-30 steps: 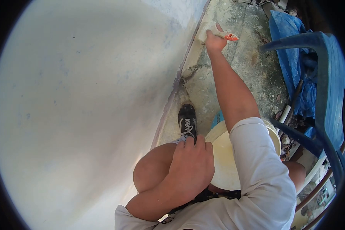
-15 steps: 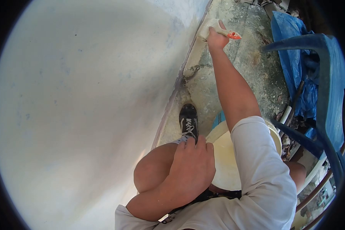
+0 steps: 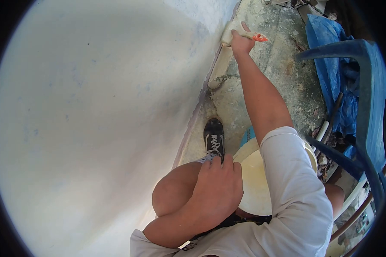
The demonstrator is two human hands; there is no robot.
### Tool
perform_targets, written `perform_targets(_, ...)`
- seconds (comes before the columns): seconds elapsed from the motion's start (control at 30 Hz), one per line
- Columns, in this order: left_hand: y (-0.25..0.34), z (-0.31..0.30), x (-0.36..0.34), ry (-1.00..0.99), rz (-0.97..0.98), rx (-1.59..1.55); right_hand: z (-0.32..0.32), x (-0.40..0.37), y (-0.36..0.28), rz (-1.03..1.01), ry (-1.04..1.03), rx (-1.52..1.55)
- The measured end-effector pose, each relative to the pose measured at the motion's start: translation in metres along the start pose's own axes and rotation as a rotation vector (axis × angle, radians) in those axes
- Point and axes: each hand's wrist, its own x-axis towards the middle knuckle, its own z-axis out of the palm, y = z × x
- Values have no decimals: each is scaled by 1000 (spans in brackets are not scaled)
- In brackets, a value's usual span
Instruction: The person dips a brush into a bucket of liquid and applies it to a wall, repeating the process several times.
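My right hand [image 3: 242,42] is stretched out far ahead, wrapped round a paintbrush [image 3: 260,37]. Orange shows at the end of the brush's pale handle, and its broad head lies against the foot of the white wall [image 3: 103,107]. Close to my body, my left hand [image 3: 218,184] is bent over my raised knee, fingers curled, beside the rim of a whitish bucket [image 3: 249,147]. What the left fingertips hold, if anything, is hidden. Pale cream paint [image 3: 255,182] shows inside the bucket, partly covered by my right sleeve.
A blue plastic chair [image 3: 364,98] stands on the right, with blue sheeting [image 3: 326,64] behind it. Pipes and debris [image 3: 321,132] lie near its legs. My black shoe [image 3: 213,135] rests on the stained concrete floor [image 3: 283,73] beside the wall.
The brush in my right hand has shifted slightly left, closer to the wall. My left hand keeps its curled pose, and the whole view has moved a little.
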Motion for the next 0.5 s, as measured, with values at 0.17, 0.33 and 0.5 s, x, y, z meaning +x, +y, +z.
perform_targets(0.17,2,-1,1,3,8,14,-16,12,-5,48,40,44)
perform_targets(0.33,2,1,0,-2,14,1,-16,9,-7,109,21,-2)
perform_targets(0.5,3,-1,1,-11,6,13,-3,10,4,-14,6,-57)
